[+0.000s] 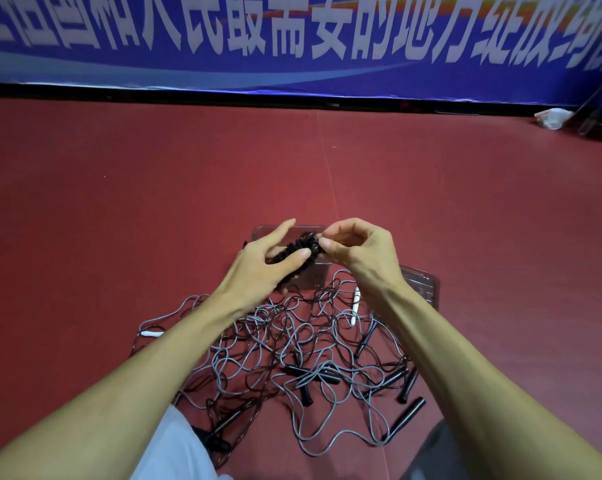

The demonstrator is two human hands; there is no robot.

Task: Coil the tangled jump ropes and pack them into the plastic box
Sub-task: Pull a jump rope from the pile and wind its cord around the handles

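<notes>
Rope coil (293,250) in grip of left hand (258,268); end apparently in pinch of right hand (358,251)

Dark red sports floor (119,185) on every side, matte and evenly lit, with a thin pale seam (328,168) running off toward the wall. Along the far edge a black strip (223,95), above it a blue banner (84,64) with large white characters, blurred. At far right, a crumpled whitish bag (552,117) beside a dark wire frame (601,119).
</notes>
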